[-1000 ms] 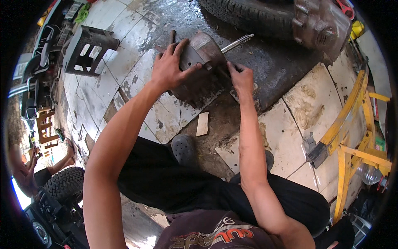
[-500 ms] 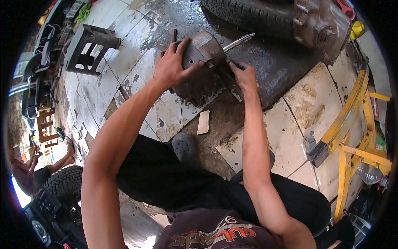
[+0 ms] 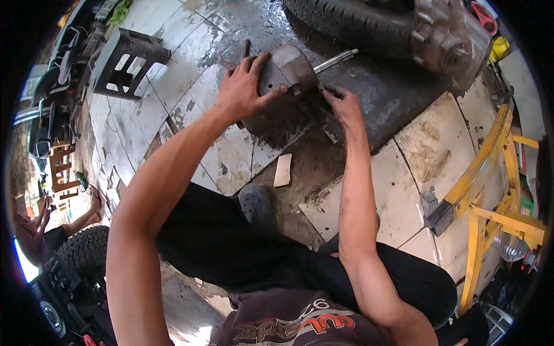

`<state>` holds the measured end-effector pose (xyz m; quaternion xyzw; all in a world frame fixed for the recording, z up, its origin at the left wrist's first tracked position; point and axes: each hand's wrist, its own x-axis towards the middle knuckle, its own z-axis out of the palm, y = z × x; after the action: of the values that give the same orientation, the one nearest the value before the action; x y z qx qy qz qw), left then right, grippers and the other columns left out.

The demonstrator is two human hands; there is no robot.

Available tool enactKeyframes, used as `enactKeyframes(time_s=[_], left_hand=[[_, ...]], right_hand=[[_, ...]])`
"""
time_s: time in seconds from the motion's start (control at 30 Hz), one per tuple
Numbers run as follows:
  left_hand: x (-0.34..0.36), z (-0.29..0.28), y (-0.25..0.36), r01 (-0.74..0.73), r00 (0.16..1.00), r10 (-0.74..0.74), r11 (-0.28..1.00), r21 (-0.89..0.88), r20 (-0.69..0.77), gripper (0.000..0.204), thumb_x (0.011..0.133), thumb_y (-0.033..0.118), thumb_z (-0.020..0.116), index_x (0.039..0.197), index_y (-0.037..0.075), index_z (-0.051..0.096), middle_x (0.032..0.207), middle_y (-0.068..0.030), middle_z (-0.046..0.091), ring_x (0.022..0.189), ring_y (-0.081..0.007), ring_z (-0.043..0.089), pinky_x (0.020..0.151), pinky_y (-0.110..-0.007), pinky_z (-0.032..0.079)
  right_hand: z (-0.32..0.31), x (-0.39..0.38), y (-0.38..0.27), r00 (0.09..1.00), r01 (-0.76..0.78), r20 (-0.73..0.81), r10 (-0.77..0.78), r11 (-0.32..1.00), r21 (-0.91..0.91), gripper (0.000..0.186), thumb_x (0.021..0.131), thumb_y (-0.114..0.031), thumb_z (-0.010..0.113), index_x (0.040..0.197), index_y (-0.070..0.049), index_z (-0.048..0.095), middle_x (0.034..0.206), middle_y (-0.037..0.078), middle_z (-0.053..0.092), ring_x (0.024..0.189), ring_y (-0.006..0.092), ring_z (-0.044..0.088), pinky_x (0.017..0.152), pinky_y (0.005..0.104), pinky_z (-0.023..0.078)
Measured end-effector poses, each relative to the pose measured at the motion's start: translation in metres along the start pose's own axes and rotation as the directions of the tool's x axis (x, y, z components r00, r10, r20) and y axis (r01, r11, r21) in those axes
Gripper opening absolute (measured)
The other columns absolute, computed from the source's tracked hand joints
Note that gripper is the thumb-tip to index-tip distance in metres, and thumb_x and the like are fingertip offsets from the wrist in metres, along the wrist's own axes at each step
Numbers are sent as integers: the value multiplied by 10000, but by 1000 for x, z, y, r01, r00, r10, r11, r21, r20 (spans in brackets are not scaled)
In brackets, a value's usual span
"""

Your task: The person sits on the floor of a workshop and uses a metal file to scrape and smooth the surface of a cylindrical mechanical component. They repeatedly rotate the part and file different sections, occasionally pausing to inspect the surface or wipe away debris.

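**Worn tiles [image 3: 231, 167], a casting [image 3: 294, 62] with its shaft [image 3: 336, 60] in place**

Around the casting, which sits on the floor ahead of the person, stand a stool [image 3: 109, 55], a tyre [image 3: 358, 23] and a yellow stand [image 3: 485, 155]. The left hand [image 3: 242, 92] lies spread on the casting, fingers over its upper edge, thumb across its face. The right hand [image 3: 345, 106] has its fingertips at the casting's right edge, below the shaft; whether they grip anything I cannot tell.

The work looks underway rather than finished: the casting appears whole from this side, its shaft jutting out, but its underside is dark, so what remains there cannot be judged.

Against the earlier frames, the view has shifted slightly and the right hand sits a little farther right; the left keeps its place.
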<state>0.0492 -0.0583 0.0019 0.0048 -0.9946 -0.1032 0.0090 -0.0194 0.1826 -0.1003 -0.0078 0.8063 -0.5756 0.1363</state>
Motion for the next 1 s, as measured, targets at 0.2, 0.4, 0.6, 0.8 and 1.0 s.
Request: enactKeyframes(time_s=[0.2, 0.4, 0.6, 0.8, 1.0], left_hand=[[0, 0, -2, -22, 999, 22, 1000, -17, -25, 960, 838, 751, 558, 1545, 153, 306, 1389, -237, 483, 1234, -441, 525, 1019, -524, 402], [0, 4, -1, -16, 999, 17, 1000, 19, -28, 952, 846, 751, 550, 1547, 156, 303, 1394, -231, 482, 1207, -432, 547, 1010, -532, 398], [2, 2, 1, -11, 1000, 11, 1000, 14, -15, 954, 849, 741, 548, 1555, 158, 279, 1390, -233, 484, 1219, -426, 546, 1012, -531, 395], [1, 5, -2, -24, 999, 24, 1000, 9, -42, 949, 840, 743, 549, 1547, 161, 299, 1393, -232, 480, 1233, -422, 536, 1014, -528, 394], [0, 4, 0, -18, 999, 20, 999, 27, -49, 941, 839, 735, 551, 1544, 163, 306, 1393, -231, 483, 1230, -426, 536, 1020, -528, 389]], right_hand=[[11, 6, 0, 998, -56, -46, 54, 998, -37, 421, 859, -388, 742, 1046, -11, 744, 1013, 222, 733, 958, 394, 702, 844, 439, 526], [12, -3, -11, 990, -51, -137, 36, 993, -110, 382, 858, -350, 749, 1032, -10, 749, 985, 186, 747, 917, 326, 708, 820, 402, 530], [4, 0, -2, 994, 43, -95, -45, 999, -24, 391, 874, -366, 736, 1001, 3, 748, 908, 194, 742, 854, 285, 713, 780, 381, 527], [4, 4, -4, 998, -32, -55, 27, 996, -87, 395, 865, -375, 739, 994, -1, 742, 909, 222, 731, 878, 356, 718, 785, 408, 530], [11, 6, -18, 987, -142, -97, 125, 970, -197, 448, 876, -408, 731, 1041, 9, 729, 931, 197, 739, 866, 295, 707, 790, 387, 519]])
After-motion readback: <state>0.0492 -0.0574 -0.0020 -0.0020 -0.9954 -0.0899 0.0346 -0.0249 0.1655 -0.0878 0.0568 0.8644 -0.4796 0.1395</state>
